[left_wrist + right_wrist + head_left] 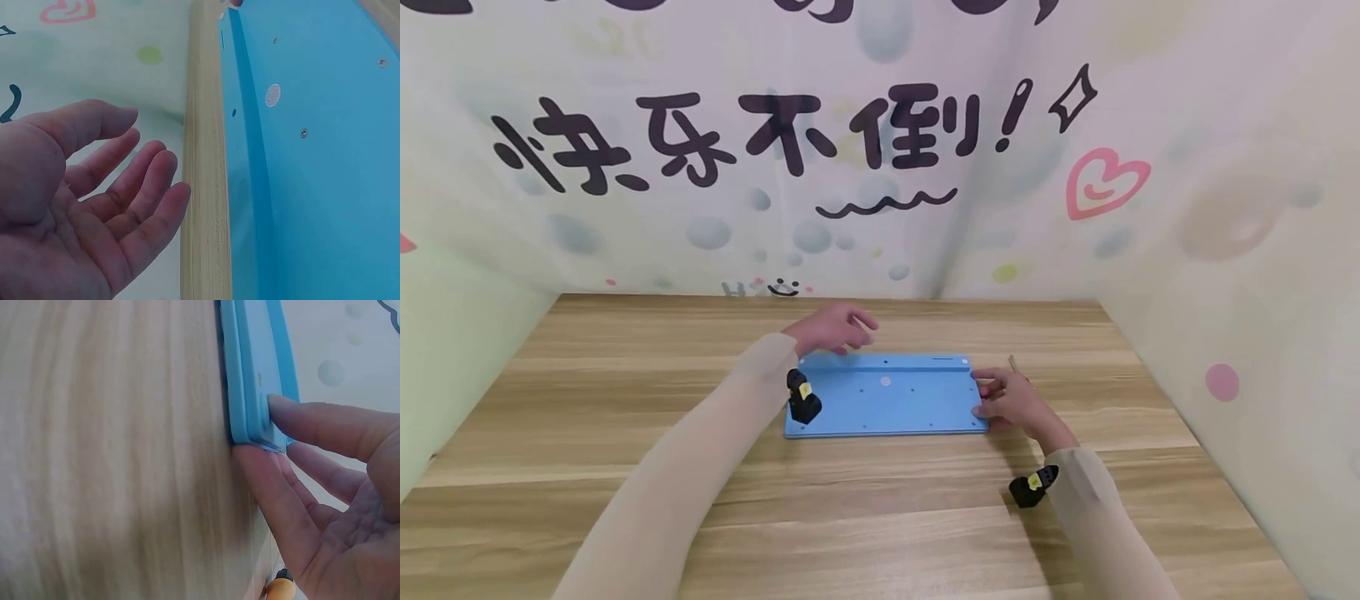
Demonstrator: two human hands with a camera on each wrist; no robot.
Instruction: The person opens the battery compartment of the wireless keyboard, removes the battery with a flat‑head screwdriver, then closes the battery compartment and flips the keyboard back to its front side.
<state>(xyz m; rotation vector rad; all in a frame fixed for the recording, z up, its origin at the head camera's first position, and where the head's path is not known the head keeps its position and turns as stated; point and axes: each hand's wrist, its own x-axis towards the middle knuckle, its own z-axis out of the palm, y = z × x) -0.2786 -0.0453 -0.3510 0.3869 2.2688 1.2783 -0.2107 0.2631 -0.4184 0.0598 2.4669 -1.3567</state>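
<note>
A light blue keyboard point(887, 404) lies face down on the table, its screw-dotted underside up and its raised bar along the far edge. At its right end my right hand point(1018, 406) pinches it. In the right wrist view the thumb point(312, 422) presses on top of the keyboard's end point(253, 381), and the fingers bend against its edge from below. My left hand point(835, 327) hovers by the keyboard's far left corner. Its fingers are loosely bent and hold nothing, as the left wrist view shows of the hand point(94, 200) beside the raised bar point(240, 156).
Behind the right hand a thin shaft point(1012, 363) sticks up into view. An orange handle with a black collar point(281, 589) shows at the bottom of the right wrist view. A printed cloth wall point(880, 233) stands along the wooden table's point(880, 533) back edge.
</note>
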